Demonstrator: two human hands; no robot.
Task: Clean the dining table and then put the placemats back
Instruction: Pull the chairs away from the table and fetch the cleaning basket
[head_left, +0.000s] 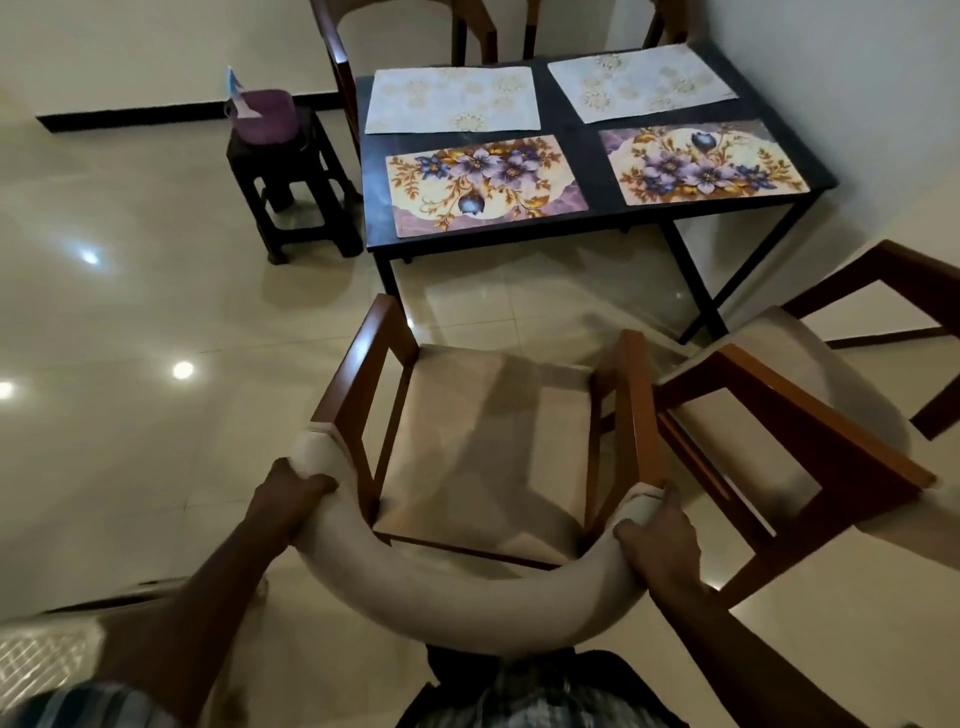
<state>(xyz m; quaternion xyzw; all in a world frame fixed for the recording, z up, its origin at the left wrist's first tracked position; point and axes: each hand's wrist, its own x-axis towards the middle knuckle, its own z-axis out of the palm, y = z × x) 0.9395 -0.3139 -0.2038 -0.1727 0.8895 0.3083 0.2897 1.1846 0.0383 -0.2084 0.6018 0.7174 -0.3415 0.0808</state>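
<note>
Both hands grip the curved padded back of a chair (483, 441). The left hand (298, 501) curls its fingers over the back's left end at about 7 o'clock. The right hand (660, 540) wraps the right end at about 5 o'clock, with its thumb on the inner side. The chair's pale seat faces 12 o'clock, toward the table, and stands apart from it on the glossy tiled floor (130, 312).

Just beside it, at 3 o'clock, is a second chair (810, 441) with the same wooden arms, its near arm close to the first chair's right arm.

Farther off, at 12 to 1 o'clock, stands the dark table (519, 232) on thin black legs. Four placemats lie flat on its top in two rows. Nearer are a floral placemat (485, 182) on the left and a matching floral one (704, 162) on the right. Behind them are a pale patterned placemat (452, 98) and a second pale one (641, 83). Strips of bare tabletop show between them.

At 11 o'clock, just left of the table, a small dark stool (298, 208) carries a purple tub (267, 117). More chair frames (335, 57) stand at the table's far side.
</note>
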